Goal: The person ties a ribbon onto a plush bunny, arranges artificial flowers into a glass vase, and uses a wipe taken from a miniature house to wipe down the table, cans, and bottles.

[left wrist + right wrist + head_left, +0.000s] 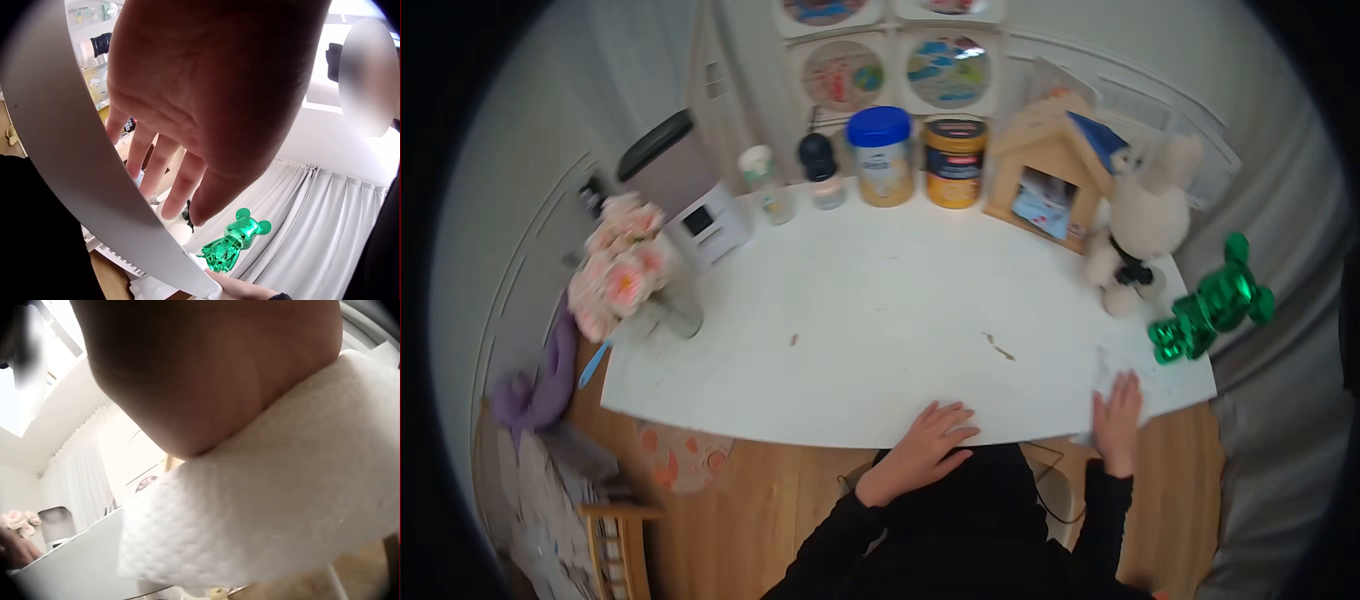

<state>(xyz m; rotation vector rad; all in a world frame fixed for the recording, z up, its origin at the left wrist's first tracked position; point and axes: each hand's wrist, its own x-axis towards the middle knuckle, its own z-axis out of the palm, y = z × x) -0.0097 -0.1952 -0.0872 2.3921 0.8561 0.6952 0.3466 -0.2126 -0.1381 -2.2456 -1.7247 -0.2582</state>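
My right hand lies with its fingers extended on a white, dimpled paper towel at the table's front right. Part of the towel hangs over the table edge in the right wrist view, and its far part is hidden under the palm. At the front middle, my left hand is at the table edge with fingers relaxed and holding nothing; its palm faces the wrist camera. On the white table, a brown streak and a smaller brown bit lie ahead of the hands.
A shiny green bear figure stands just beyond my right hand, near a plush rabbit and a wooden house. Along the back are a blue-lidded tub, a gold jar and bottles. Pink flowers fill a vase at left.
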